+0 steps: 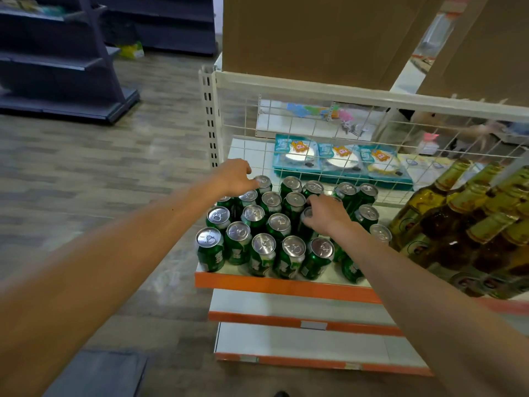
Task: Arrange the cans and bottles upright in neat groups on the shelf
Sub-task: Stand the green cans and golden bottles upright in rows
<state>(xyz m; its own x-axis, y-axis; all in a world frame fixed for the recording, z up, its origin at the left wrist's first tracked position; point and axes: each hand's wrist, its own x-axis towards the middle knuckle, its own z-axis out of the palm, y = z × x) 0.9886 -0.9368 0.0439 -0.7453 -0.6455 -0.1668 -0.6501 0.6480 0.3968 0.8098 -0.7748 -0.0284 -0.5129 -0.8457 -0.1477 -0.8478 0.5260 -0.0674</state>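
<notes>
Head view has both of your arms reaching over the block of green cans (263,245) standing upright on the shelf (286,285). Your right hand (326,214) is curled down over the middle can (307,212) and grips its top from above, with other cans touching it on every side I can see. Your left hand (234,177) has its fingers curled at the rim of the corner can (263,181), just ahead of its fingertips and next to the wire mesh (315,121). I cannot tell whether that hand truly grips the can or only touches it.

The main risk is the tight packing. If you drag the middle can sideways instead of lifting it straight up, it will likely push its neighbours and tip one over. Your right forearm also passes low over the cans below your wrist, near the shelf's front lip, so dropping your elbow could knock one off onto the floor. The brown glass bottles (446,207) stand just right of that forearm, and a wide swing outward could topple them. On the left, pushing the corner can away from you may jam it against the mesh.
</notes>
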